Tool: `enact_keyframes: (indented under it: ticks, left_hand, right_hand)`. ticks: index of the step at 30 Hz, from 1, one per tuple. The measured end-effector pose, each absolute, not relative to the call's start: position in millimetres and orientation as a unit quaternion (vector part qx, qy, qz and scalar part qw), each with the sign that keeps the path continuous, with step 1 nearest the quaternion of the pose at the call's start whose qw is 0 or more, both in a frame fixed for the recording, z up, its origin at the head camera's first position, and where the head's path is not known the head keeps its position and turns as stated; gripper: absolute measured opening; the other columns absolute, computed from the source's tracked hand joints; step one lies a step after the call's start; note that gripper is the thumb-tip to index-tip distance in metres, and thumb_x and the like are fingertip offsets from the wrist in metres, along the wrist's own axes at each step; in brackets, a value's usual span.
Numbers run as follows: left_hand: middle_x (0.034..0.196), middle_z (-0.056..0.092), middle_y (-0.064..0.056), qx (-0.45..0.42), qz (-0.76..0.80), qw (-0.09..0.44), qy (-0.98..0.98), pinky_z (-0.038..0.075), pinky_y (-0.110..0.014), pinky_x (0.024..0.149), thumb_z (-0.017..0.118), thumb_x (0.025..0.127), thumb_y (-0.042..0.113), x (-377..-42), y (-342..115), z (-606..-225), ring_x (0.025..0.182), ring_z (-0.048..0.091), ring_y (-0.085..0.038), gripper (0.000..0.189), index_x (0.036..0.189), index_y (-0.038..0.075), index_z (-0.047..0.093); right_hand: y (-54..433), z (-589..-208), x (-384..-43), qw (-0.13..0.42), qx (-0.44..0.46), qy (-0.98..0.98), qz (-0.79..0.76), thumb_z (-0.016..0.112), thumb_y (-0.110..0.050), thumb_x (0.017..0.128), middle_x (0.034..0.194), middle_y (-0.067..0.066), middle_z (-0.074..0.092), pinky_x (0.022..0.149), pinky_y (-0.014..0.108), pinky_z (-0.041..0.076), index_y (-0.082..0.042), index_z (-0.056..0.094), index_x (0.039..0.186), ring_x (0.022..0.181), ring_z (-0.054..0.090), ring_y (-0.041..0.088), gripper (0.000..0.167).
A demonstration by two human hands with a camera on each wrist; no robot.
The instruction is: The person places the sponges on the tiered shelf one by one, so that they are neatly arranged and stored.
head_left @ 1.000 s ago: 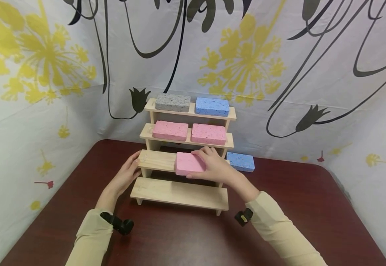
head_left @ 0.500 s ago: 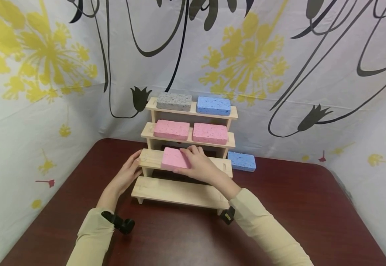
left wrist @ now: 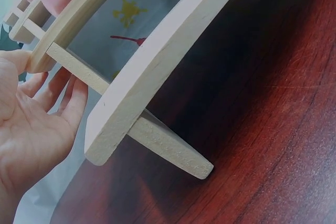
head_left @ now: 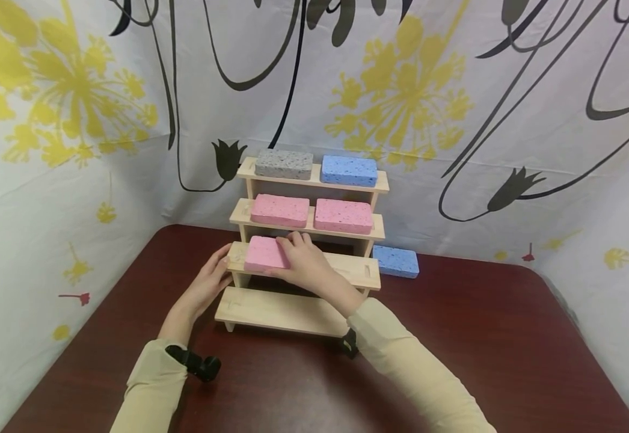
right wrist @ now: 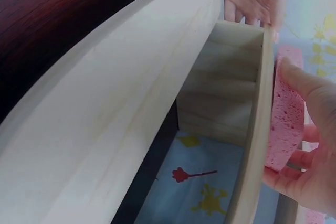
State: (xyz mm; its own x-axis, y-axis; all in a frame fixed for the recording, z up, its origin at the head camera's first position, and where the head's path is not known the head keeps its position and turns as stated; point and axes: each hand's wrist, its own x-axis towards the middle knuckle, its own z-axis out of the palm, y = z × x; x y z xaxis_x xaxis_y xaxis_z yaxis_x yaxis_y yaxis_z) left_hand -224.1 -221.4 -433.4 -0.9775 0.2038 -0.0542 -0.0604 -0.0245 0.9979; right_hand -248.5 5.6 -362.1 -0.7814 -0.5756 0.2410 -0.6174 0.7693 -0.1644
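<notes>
A four-step wooden shelf rack (head_left: pixel 287 311) stands on the table. My right hand (head_left: pixel 310 267) grips a pink sponge (head_left: pixel 263 253) at the left end of the second step from the bottom. In the right wrist view the thumb lies on one long side of the sponge (right wrist: pixel 286 121) and the fingers on the other, with the sponge right at the board. My left hand (head_left: pixel 206 282) holds the left end of that same step, its thumb at the board's end and its fingers (left wrist: pixel 79 98) behind the side support.
Two more pink sponges (head_left: pixel 280 210) lie on the step above. The top step bears a grey sponge (head_left: pixel 284 164) and a blue sponge (head_left: pixel 349 171). Another blue sponge (head_left: pixel 395 261) is on the dark red table (head_left: pixel 455 337), right of the rack. A patterned cloth (head_left: pixel 282 72) hangs behind.
My right hand has moved left along the second step with the pink sponge, from its middle to its left end. The left hand keeps its place on the rack.
</notes>
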Motion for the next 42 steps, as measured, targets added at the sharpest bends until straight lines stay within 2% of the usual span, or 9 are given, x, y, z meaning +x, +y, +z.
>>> enact_keyframes:
  ticks: [14, 28, 32, 38, 42]
  left_hand:
    - [0.153, 0.004, -0.016, 0.056, 0.715, 0.088, 0.691, 0.015, -0.049, 0.115, 0.029, 0.1, 0.034, -222, -221, -429, 0.14, 0.011, -0.032, 0.058, 0.148, 0.013, 0.003]
    - [0.153, 0.003, -0.015, 0.048, 0.715, 0.095, 0.69, 0.014, -0.048, 0.115, 0.029, 0.1, 0.035, -222, -218, -432, 0.14, 0.01, -0.03, 0.059, 0.148, 0.014, 0.003]
    - [0.153, 0.003, -0.014, 0.043, 0.714, 0.094, 0.693, 0.014, -0.049, 0.115, 0.028, 0.1, 0.035, -222, -218, -431, 0.14, 0.01, -0.03, 0.058, 0.148, 0.014, 0.002]
    - [0.153, 0.004, -0.015, 0.042, 0.712, 0.094, 0.695, 0.013, -0.05, 0.115, 0.028, 0.1, 0.035, -221, -220, -431, 0.14, 0.01, -0.031, 0.059, 0.148, 0.014, 0.002]
    - [0.153, 0.004, -0.015, 0.042, 0.711, 0.094, 0.696, 0.013, -0.049, 0.115, 0.028, 0.1, 0.036, -221, -220, -431, 0.14, 0.011, -0.031, 0.059, 0.148, 0.014, 0.002]
  right_hand:
    - [-5, -364, -250, 0.105, 0.298, -0.946, 0.073, 0.061, -0.058, 0.078, 0.114, 0.012, 0.052, 0.082, 0.036, 0.05, -0.006, 0.051, 0.127, 0.099, 0.048, 0.026, 0.072]
    - [3, -369, -250, 0.097, 0.324, -0.938, 0.077, 0.058, -0.056, 0.081, 0.122, 0.011, 0.05, 0.093, 0.038, 0.045, -0.007, 0.046, 0.132, 0.107, 0.046, 0.029, 0.072]
    - [7, -372, -249, 0.079, 0.329, -0.936, 0.101, 0.058, -0.053, 0.083, 0.13, 0.012, 0.046, 0.099, 0.042, 0.041, -0.008, 0.041, 0.136, 0.116, 0.043, 0.031, 0.072]
    - [24, -378, -245, 0.046, 0.318, -0.933, 0.161, 0.063, -0.051, 0.08, 0.144, 0.012, 0.031, 0.108, 0.046, 0.031, -0.011, 0.026, 0.144, 0.129, 0.032, 0.03, 0.085]
    - [39, -377, -241, 0.056, 0.313, -0.932, 0.175, 0.066, -0.051, 0.077, 0.144, 0.015, 0.031, 0.11, 0.046, 0.029, -0.007, 0.027, 0.143, 0.131, 0.031, 0.03, 0.089]
